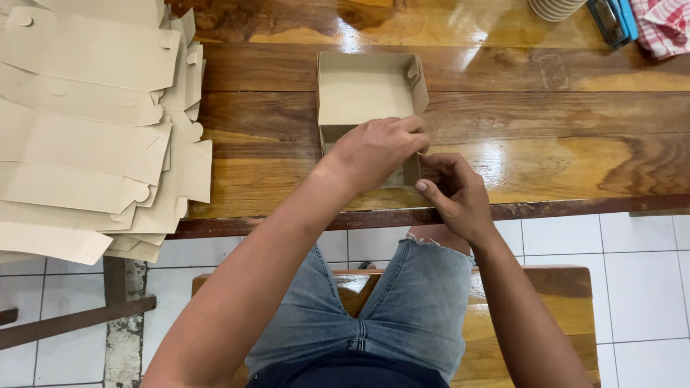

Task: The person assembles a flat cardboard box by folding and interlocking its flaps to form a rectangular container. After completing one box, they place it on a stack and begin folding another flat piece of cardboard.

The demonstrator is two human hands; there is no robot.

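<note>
From the head camera, looking down, a person sits on a wooden bench (532, 302) at a glossy wooden table (546, 144), denim shorts (402, 309) showing below the table's near edge. On the table, just in front of the person, sits a half-folded cardboard box (363, 90), plain tan, open at the top, its far walls already standing upright with small tab cut-outs along the right wall.

The left hand (377, 151) lies over the near end of the box, fingers curled together and pressed down onto the near wall, covering that part so the fold beneath cannot be made out. The right hand (453, 190) sits just beside it at the box's near right corner, thumb and bent fingers closing on the corner flap in a pinch; the two hands almost touch.

Well apart on the left, a loose stack of flat box blanks (93, 122) overhangs the table's edge. At the far right corner lie a red-and-white checked cloth (665, 25), a blue object (614, 18) whose kind I cannot tell, and a stack of pale ribbed bowls or cups (557, 7). White floor tiles (640, 287) show below.
</note>
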